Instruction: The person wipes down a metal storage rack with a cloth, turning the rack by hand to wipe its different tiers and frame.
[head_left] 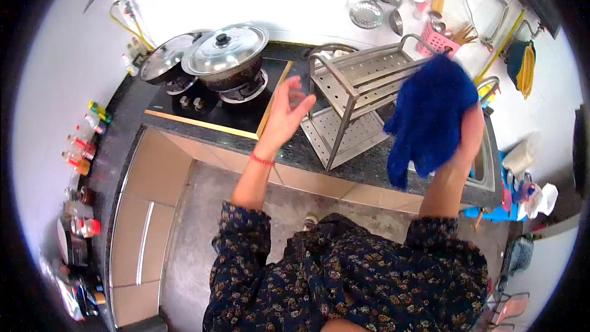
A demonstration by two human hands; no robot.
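A blue cloth point(430, 120) is held in the half-hidden grip of the right hand point(471, 134), near a metal rack point(362, 75) on the surface point(294, 150); nothing is held by the spread left hand point(284, 115). The rack could be tipped if a hanging fold is snagged.

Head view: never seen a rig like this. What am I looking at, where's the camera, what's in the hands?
There is no machine here: one person works bare-handed, and the only picture comes from a camera worn on their head, looking forward and down. That is why the arms reach in from the bottom.

The right hand holds a blue cloth. The left hand is open, with nothing visible in it, in front of the cooktop's right edge.

On the dark counter stands a two-tier metal rack, partly hidden by the cloth. Left of it, two lidded pans sit on the cooktop.
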